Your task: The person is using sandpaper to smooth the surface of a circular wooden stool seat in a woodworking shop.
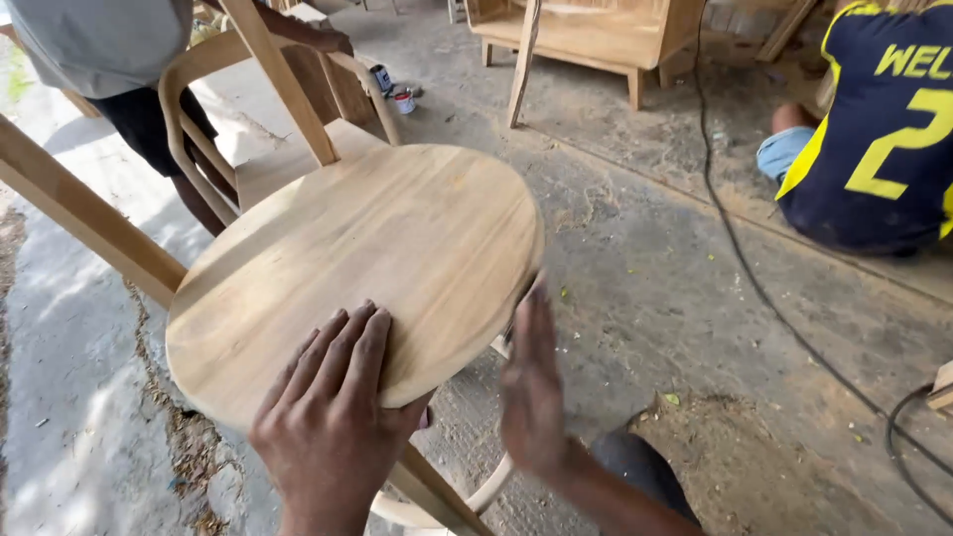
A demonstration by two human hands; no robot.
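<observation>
A round, pale wooden seat top (397, 238) fills the middle of the head view, fixed on slanted wooden legs (89, 223). My left hand (333, 422) lies flat on its near edge, fingers stretched forward and holding nothing. My right hand (531, 387) is pressed side-on against the seat's right rim with straight fingers. It is motion-blurred, and a small pale scrap shows under it, so I cannot make out whether it holds anything.
Behind the seat, a person in a grey shirt (99, 40) holds a curved-back wooden chair (199, 119). Another person in a navy and yellow jersey (884, 129) sits on the floor at the right. A black cable (754, 278) crosses the dusty concrete. A wooden cabinet (586, 35) and small cans (402, 99) stand at the back.
</observation>
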